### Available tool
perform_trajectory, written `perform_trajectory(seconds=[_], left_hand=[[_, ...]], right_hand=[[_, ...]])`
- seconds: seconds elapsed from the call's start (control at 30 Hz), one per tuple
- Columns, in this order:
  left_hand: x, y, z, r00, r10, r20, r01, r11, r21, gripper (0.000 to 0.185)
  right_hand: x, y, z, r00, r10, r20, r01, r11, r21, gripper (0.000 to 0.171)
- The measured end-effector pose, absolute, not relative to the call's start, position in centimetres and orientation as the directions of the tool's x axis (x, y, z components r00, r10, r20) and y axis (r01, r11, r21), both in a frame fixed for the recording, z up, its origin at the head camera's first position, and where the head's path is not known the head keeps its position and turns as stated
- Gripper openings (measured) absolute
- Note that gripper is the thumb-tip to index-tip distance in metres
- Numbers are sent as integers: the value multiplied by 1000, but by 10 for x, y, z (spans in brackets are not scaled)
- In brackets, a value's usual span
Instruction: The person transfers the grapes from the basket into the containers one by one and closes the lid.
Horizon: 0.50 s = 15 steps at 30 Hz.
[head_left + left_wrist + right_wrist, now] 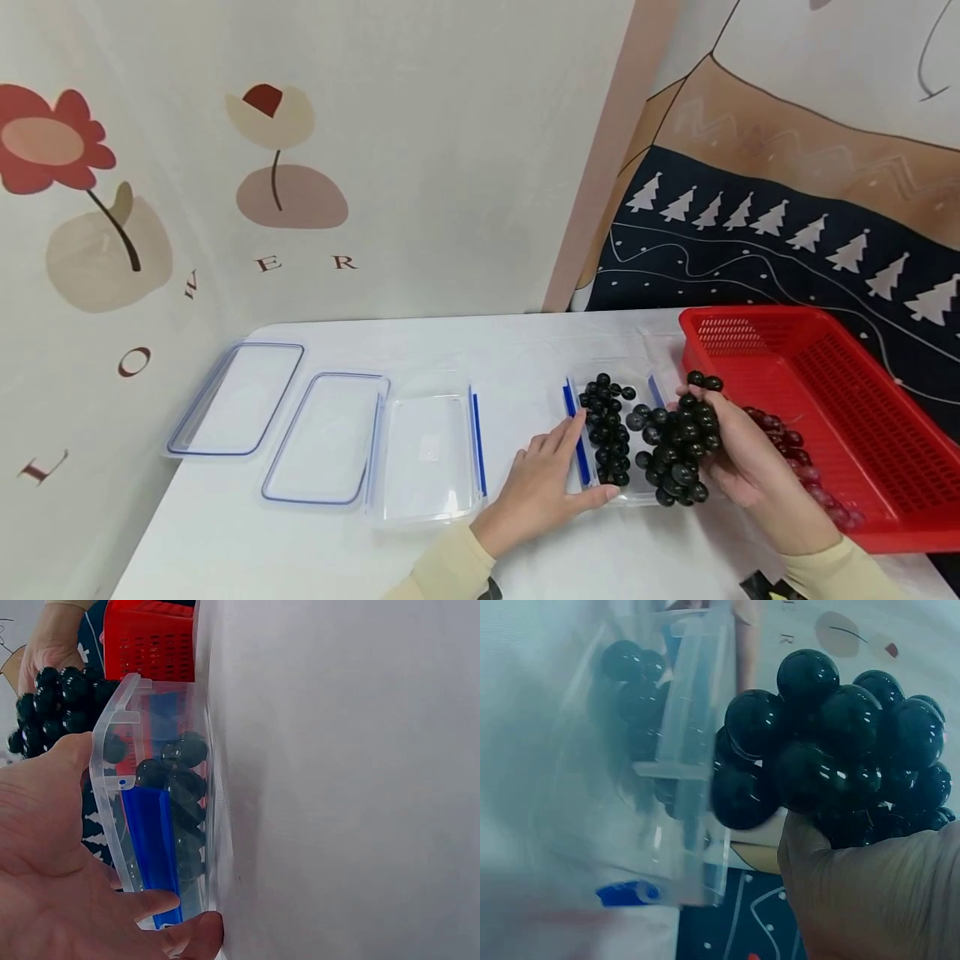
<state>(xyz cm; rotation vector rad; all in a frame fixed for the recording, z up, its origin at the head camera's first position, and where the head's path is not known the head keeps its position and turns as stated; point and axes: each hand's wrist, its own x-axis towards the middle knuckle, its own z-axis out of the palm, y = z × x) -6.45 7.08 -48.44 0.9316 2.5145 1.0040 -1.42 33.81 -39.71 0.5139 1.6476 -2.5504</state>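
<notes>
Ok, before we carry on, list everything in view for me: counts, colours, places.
Table: one, white, under the containers
Basket: one, red, table's right end
Lids: two, clear with blue rims, table's left side
Middle container: one, clear, right of the lids
Filled container: one, clear, left of the basket
Clips: three visible, blue, container sides
Black grapes: two bunches, black, one inside the filled container, one held
Red grapes: apparently one bunch, dark red, in the basket
Flower-print backdrop: one, cream, behind
Tree-print cloth: one, navy, behind right
Sleeves: two, pale yellow, bottom edge
Left hand: one, bare, touching the filled container
Right hand: one, bare, holding grapes
</notes>
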Motion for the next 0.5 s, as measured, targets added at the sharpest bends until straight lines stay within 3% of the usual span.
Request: perform_trajectory(seconds=[0.3,0.4,0.5], left_hand=[[-65,71,-486,-752,659,-24,461,552,695,107],[-65,70,-486,-751,660,-21,462,548,697,107],[-66,70,-486,-749,662,-17,467,546,696,107]], right_hand=[[-33,331,-411,-909,217,-355,281,-310,-908,28],[-39,330,-416,-905,229,-359,326,-171,-930,20],[-46,325,-420,-909,227,-348,358,-1,-934,32]])
